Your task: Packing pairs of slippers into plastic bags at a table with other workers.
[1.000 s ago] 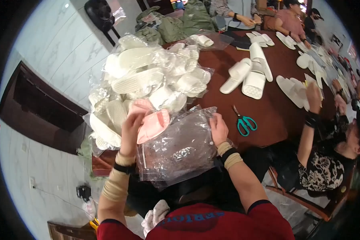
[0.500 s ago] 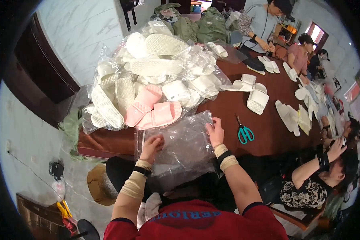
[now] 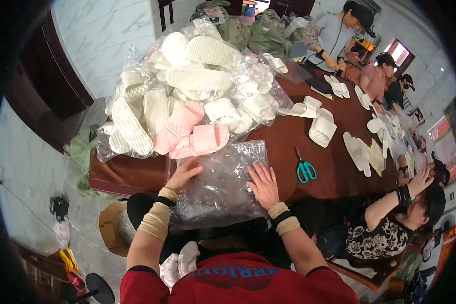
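A clear plastic bag (image 3: 220,185) lies flat over the near edge of the table in front of me. My left hand (image 3: 185,175) rests on the bag's left side, fingers stretched out. Across from it, my right hand (image 3: 263,186) lies flat on the right side with its fingers spread. Just beyond the bag are two pink slippers (image 3: 207,141), one leaning over the other at the foot of a heap of white slippers (image 3: 200,78) in clear bags. To the right of my right hand lie teal-handled scissors (image 3: 305,171).
The brown-covered table (image 3: 126,169) stretches away to the right, with loose pairs of white slippers (image 3: 323,126) on it. Several co-workers sit or stand along it; one raises a hand (image 3: 420,181) at the right. A cardboard box (image 3: 114,228) stands on the floor at left.
My right hand has come off the bag's upper right corner and down flat onto its surface. My left hand has opened from a curl. The bag now lies flatter.
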`<state>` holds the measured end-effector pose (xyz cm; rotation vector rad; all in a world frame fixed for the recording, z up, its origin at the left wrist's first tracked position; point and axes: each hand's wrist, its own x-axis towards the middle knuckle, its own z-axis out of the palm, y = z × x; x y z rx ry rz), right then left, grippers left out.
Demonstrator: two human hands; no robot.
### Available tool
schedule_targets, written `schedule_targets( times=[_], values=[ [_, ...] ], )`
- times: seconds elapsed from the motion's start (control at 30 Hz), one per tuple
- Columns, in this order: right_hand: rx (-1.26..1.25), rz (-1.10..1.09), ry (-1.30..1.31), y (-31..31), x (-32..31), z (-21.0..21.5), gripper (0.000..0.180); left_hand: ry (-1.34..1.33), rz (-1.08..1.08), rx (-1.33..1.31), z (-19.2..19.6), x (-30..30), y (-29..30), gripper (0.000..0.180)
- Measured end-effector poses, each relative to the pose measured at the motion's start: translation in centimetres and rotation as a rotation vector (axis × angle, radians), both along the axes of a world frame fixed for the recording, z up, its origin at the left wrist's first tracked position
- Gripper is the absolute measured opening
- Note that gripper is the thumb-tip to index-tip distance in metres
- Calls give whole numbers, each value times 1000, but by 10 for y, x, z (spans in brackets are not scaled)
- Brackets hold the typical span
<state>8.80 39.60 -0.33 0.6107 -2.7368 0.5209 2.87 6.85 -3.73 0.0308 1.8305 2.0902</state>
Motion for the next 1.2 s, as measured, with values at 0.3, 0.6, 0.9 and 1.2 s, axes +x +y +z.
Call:
schedule_targets(
  times=[0.3,0.6,0.9,1.2],
  values=[
    [91,-206,-126,17,2,-33,62,955,85,-792,151,36,35,35],
    [65,-169,-195,27,-7,-35,57,893,-173,-1359,1,53,85,59],
    [-180,184,139,-62,-57,90,25,870,-93,-1330,-3,47,77,58],
    [11,216,223,-188,-156,63,59,876,-62,-1306,-4,53,77,56]
  ],
)
